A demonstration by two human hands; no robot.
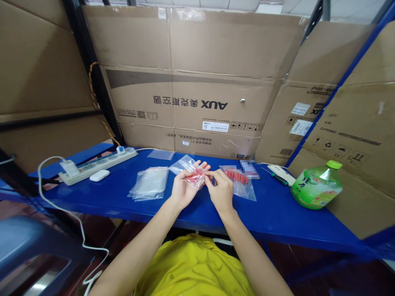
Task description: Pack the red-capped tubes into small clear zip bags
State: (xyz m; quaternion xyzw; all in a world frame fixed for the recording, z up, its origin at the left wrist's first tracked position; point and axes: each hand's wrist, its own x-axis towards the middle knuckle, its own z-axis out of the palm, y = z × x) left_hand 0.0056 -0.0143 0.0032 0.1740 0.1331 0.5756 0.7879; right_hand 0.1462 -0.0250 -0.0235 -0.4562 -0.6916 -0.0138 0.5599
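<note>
In my left hand [184, 190] lies a clear plastic zip bag [184, 164] with red contents, its thumb and fingers around the lower part. My right hand [222, 190] pinches at the bag's right edge, fingertips together by the red contents; whether a separate red piece is between them I cannot tell. Just right of that hand, another clear bag [245, 190] lies flat with a row of several small red pieces [237, 176] in or on it. To the left is a stack of flat clear bags [150, 183].
A single clear bag [161, 154] lies at the back. A power strip [101, 163] with plugged cables and a white earbud case [99, 175] are on the left. A green bottle [317, 187] and a white device [282, 174] stand right. Cardboard [197, 53] walls the blue table [265, 222].
</note>
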